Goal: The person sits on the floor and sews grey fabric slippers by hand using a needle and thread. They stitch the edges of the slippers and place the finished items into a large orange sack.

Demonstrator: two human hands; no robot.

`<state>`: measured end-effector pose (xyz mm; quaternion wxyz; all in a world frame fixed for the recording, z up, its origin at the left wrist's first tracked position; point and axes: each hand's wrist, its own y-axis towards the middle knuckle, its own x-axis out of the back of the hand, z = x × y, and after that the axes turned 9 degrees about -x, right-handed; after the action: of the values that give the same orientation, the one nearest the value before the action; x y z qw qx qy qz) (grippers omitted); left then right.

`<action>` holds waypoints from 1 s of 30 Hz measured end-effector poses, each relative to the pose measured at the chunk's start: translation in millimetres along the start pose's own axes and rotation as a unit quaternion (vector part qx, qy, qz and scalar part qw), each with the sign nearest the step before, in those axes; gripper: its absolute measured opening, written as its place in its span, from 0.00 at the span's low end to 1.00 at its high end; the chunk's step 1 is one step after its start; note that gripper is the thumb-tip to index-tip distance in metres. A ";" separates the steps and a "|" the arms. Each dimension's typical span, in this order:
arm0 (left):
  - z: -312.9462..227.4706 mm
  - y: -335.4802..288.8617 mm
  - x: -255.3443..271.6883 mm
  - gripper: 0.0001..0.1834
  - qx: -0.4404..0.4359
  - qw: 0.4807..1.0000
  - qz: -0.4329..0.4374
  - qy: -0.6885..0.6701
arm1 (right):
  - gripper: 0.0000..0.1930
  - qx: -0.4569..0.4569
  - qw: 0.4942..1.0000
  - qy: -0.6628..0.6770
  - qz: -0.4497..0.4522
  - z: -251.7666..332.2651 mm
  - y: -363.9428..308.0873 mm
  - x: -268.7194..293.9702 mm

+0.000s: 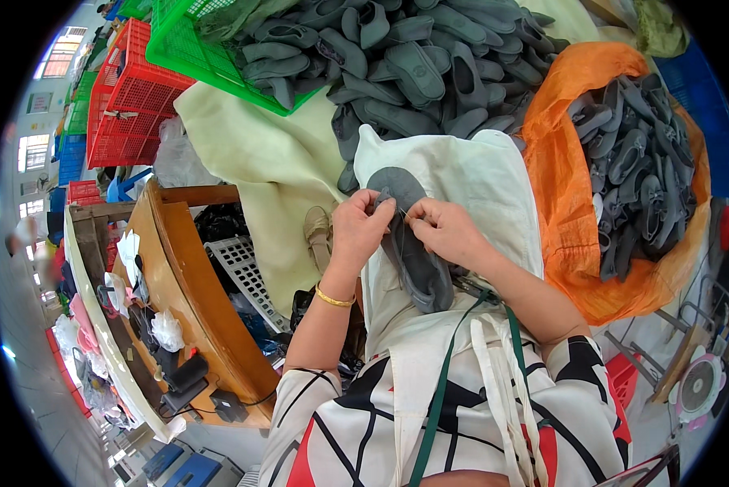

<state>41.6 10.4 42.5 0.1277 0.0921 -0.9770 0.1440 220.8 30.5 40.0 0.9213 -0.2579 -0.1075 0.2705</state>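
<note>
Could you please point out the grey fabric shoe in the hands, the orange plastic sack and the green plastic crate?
Grey fabric shoe [415, 258], head view: near its middle.
Orange plastic sack [553, 191], head view: its left wall.
Green plastic crate [210, 69], head view: its side wall.

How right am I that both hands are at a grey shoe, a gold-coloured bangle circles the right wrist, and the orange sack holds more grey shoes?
Not quite: the head view shows the gold-coloured bangle circling the left wrist, not the right. The left hand and right hand are at a grey shoe, and the orange sack holds more grey shoes.
</note>
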 end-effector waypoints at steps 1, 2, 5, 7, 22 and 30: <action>0.0 0.3 0.0 0.09 0.002 1.000 0.000 -0.002 | 0.06 0.001 1.000 -0.002 0.003 0.6 0.1 0.1; 0.2 0.5 0.1 0.09 0.003 1.000 0.000 -0.002 | 0.06 -0.002 1.000 -0.005 0.002 1.0 0.4 0.1; 0.3 0.9 0.3 0.09 0.003 1.000 0.003 0.014 | 0.06 0.003 1.000 -0.024 -0.013 0.3 2.5 -0.5; 0.2 1.4 0.4 0.09 -0.004 0.999 0.005 0.040 | 0.07 0.034 0.998 -0.040 -0.035 -2.7 4.6 -2.9; 2.9 14.5 8.8 0.07 0.074 0.992 0.063 -0.086 | 0.05 0.280 0.907 -0.268 -0.166 -29.5 20.9 -13.7; 0.0 16.1 8.5 0.06 0.080 0.989 0.080 -0.099 | 0.04 0.298 0.915 -0.249 -0.108 -31.5 27.7 4.2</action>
<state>30.0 24.4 40.7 0.0104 0.0375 -0.9743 0.2220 222.7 39.7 -1.1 0.9225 0.1178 -0.2745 0.2444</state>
